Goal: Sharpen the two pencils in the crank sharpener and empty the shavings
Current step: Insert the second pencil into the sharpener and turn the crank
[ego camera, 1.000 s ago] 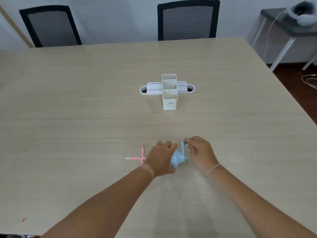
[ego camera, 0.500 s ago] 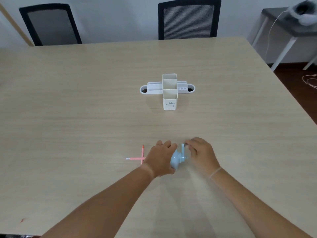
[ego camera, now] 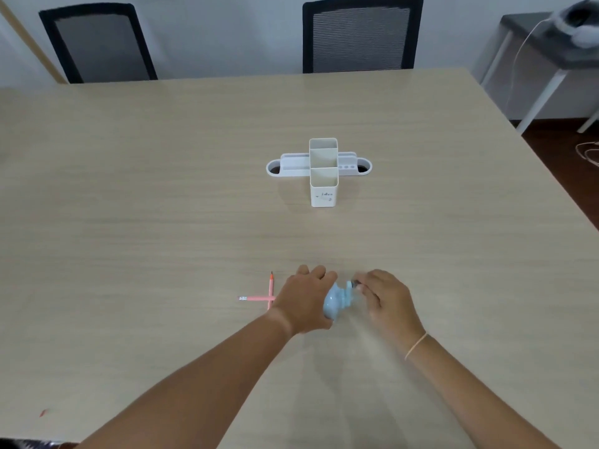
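left hand (ego camera: 306, 299) clamped round blue crank sharpener (ego camera: 337, 301) near the worktop's near edge | right hand (ego camera: 384, 298) pinching the crank, looks like | 2 pink pencils (ego camera: 259, 298) crossed just left of left hand, 1 lying left-right, so left's nearer

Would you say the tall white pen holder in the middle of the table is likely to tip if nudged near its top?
Probably somewhat. The pen holder has tall, narrow cups that look empty, so it is likely light. Its low side wings should steady it sideways, but a push toward or away from the person might tip or slide it across the smooth table.
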Motion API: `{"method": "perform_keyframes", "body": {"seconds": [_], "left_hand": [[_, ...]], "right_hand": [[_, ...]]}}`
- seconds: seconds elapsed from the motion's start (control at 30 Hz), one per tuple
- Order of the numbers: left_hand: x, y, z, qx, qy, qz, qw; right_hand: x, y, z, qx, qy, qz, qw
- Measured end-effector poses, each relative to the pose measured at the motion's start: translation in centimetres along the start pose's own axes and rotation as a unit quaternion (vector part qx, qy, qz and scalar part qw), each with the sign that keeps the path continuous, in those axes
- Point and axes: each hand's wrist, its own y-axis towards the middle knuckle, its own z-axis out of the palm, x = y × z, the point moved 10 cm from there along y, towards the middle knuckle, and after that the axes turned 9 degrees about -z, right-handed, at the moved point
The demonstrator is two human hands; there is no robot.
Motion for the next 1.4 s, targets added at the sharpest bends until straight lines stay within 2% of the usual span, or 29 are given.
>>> {"method": "perform_keyframes", "body": {"seconds": [0.1,0.17,0.23,0.3,0.37,0.53,0.6,0.67,0.73,0.83,0.9,0.97,1.0,1.07,1.13,1.17,1.23,1.33,1.4], "left_hand": [[0.0,0.1,0.2,0.004,0.005,-0.001,1.0],[0.1,0.0,0.2,-0.001,0.005,-0.003,1.0],[0.2,0.0,0.2,-0.007,0.003,-0.005,1.0],[0.2,0.0,0.3,-0.006,-0.003,-0.005,1.0],[0.2,0.1,0.3,-0.003,-0.003,-0.006,1.0],[0.2,0.1,0.3,0.0,0.009,-0.004,1.0],[0.0,0.1,0.1,-0.001,0.015,-0.002,1.0],[0.0,0.1,0.2,0.004,0.006,-0.006,1.0],[0.1,0.1,0.2,0.004,0.01,-0.01,1.0],[0.1,0.2,0.2,0.004,0.012,-0.003,1.0],[0.0,0.1,0.2,0.003,0.018,-0.001,1.0],[0.0,0.0,0.3,0.004,0.014,0.0,1.0],[0.0,0.0,0.2,0.001,0.016,0.0,1.0],[0.0,0.0,0.0,-0.003,0.02,-0.002,1.0],[0.0,-0.1,0.1,0.003,0.013,-0.005,1.0],[0.1,-0.1,0.1,0.002,0.012,-0.007,1.0],[0.1,0.0,0.2,-0.001,0.011,-0.003,1.0],[0.0,0.1,0.2,-0.004,0.009,0.001,1.0],[0.0,0.0,0.2,-0.001,0.008,-0.004,1.0]], "right_hand": [[-3.0,2.7,2.5,0.075,-0.013,0.055,0.996],[-4.2,0.9,5.1,0.147,-0.033,0.076,0.986],[-3.8,-2.4,5.9,0.171,-0.045,0.067,0.982],[-2.4,-5.0,4.8,0.131,-0.017,0.038,0.991],[-0.5,-5.3,2.6,0.059,0.013,0.008,0.998],[0.1,-0.2,-0.2,-0.035,0.002,-0.018,0.999],[-2.1,2.1,1.5,0.02,-0.012,0.029,0.999],[-4.4,1.4,4.7,0.123,-0.016,0.083,0.989],[-4.5,-1.7,6.2,0.167,-0.038,0.082,0.982],[-1.0,-5.3,4.0,0.105,0.013,0.023,0.994],[0.4,-4.1,1.5,0.034,0.04,-0.009,0.999],[-0.1,-1.0,0.2,-0.009,0.018,-0.006,1.0],[-1.0,0.7,0.5,-0.002,-0.003,0.02,1.0],[-3.0,2.5,2.8,0.071,-0.017,0.066,0.995],[-4.6,0.2,5.5,0.161,-0.038,0.096,0.982],[-4.4,-1.5,5.9,0.175,-0.041,0.084,0.98],[-2.0,-4.7,4.8,0.155,0.002,0.049,0.987],[0.1,-3.0,1.1,0.04,0.044,-0.013,0.998],[-1.0,0.8,0.3,-0.002,0.01,0.014,1.0]]}}
